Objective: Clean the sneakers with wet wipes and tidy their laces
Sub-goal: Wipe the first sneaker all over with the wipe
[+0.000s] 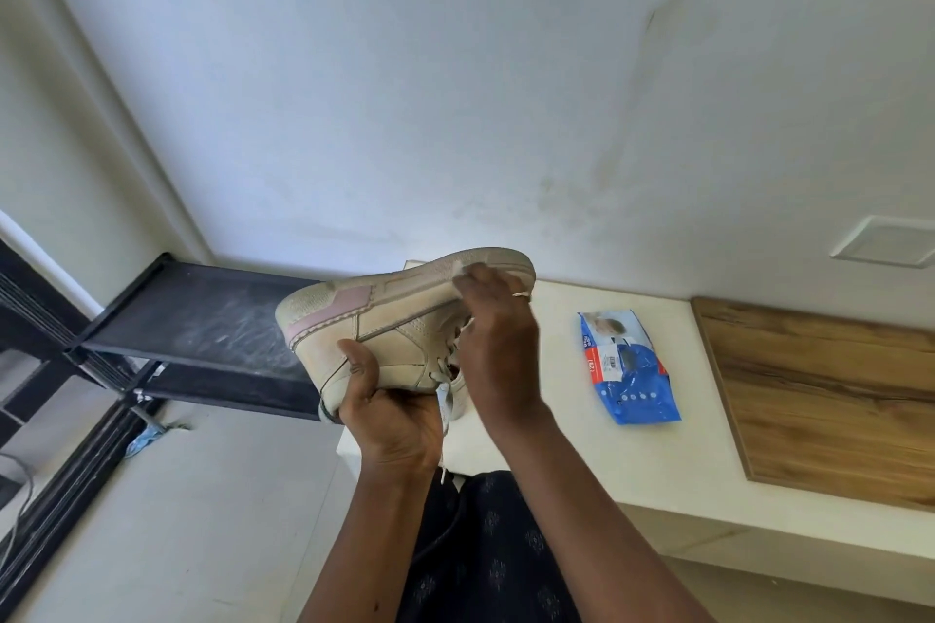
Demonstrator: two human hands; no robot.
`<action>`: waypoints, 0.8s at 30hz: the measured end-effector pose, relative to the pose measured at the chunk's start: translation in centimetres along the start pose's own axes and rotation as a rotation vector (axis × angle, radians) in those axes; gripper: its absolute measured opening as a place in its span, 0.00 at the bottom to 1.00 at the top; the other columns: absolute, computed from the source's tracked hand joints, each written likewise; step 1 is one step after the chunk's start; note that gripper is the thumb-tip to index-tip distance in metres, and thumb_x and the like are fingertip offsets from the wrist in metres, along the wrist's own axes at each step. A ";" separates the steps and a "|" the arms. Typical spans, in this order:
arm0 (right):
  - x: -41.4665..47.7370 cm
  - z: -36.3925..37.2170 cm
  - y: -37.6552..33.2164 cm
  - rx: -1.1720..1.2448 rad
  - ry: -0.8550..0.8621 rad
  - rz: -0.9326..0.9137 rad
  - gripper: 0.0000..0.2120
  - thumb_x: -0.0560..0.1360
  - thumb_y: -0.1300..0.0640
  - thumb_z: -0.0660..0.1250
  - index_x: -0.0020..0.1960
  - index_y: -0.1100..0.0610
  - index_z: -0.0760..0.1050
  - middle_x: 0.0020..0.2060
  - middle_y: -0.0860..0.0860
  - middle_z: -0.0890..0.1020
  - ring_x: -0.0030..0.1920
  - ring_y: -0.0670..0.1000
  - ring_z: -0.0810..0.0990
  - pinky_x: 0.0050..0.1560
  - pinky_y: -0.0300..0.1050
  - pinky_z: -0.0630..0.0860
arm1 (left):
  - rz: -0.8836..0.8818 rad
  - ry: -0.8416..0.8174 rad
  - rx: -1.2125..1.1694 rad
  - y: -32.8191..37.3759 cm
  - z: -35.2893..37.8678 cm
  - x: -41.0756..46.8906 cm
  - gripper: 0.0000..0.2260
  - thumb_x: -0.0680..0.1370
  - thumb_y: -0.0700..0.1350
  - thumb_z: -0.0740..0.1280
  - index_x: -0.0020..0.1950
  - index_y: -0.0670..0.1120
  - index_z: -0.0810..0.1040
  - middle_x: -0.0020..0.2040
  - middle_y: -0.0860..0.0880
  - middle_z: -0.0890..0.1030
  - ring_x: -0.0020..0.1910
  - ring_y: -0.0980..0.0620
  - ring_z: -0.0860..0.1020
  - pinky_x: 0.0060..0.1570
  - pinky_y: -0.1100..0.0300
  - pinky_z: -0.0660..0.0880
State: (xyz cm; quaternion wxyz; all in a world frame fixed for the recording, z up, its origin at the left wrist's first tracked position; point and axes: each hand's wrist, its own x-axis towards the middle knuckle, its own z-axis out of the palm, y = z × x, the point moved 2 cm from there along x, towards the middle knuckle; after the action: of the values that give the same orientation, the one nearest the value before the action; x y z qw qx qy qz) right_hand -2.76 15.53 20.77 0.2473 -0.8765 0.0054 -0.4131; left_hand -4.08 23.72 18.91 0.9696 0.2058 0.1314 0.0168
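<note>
1 sneaker [394,314], sole up, toe rightward; left hand [394,420] grips it, right hand [498,344] pinches wipe [461,267].

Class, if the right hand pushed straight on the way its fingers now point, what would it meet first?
The right hand pinches a small white wipe against the sole edge of the beige sneaker with a pink heel panel, so it meets that sole at once; beyond, probably the white wall.
</note>
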 end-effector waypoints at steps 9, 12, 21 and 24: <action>0.8 -1.2 2.5 -0.070 0.003 -0.190 0.22 0.66 0.71 0.53 0.54 0.68 0.79 0.49 0.59 0.82 0.51 0.59 0.79 0.57 0.44 0.71 | 0.039 -0.038 -0.011 0.5 0.0 0.0 0.18 0.81 0.48 0.55 0.46 0.48 0.85 0.45 0.50 0.85 0.45 0.51 0.83 0.41 0.55 0.81; 1.6 -1.4 5.0 -0.117 0.103 -0.009 0.17 0.70 0.70 0.55 0.53 0.67 0.80 0.47 0.59 0.82 0.51 0.56 0.78 0.55 0.40 0.70 | 0.024 -0.048 -0.016 0.4 0.2 -0.2 0.21 0.81 0.49 0.55 0.41 0.49 0.86 0.42 0.50 0.85 0.41 0.51 0.84 0.35 0.56 0.81; 2.9 -0.6 1.1 0.008 0.146 0.039 0.20 0.65 0.76 0.56 0.50 0.67 0.80 0.49 0.59 0.82 0.52 0.58 0.81 0.55 0.40 0.70 | 0.086 -0.203 0.117 0.1 1.9 1.2 0.13 0.80 0.50 0.58 0.59 0.45 0.73 0.47 0.51 0.84 0.48 0.52 0.83 0.43 0.57 0.80; 2.5 -0.7 -1.0 0.053 0.077 -0.134 0.21 0.63 0.78 0.57 0.51 0.69 0.79 0.50 0.60 0.82 0.53 0.59 0.79 0.58 0.42 0.71 | 0.091 -0.223 0.104 0.5 2.5 1.6 0.26 0.68 0.55 0.74 0.61 0.45 0.75 0.52 0.48 0.83 0.53 0.49 0.81 0.49 0.56 0.79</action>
State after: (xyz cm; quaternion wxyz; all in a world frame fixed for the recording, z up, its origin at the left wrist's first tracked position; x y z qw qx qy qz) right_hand -1.81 15.56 23.43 0.2420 -0.8514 -0.0549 -0.4622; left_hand -1.89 23.31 20.91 0.9645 0.2620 0.0141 0.0309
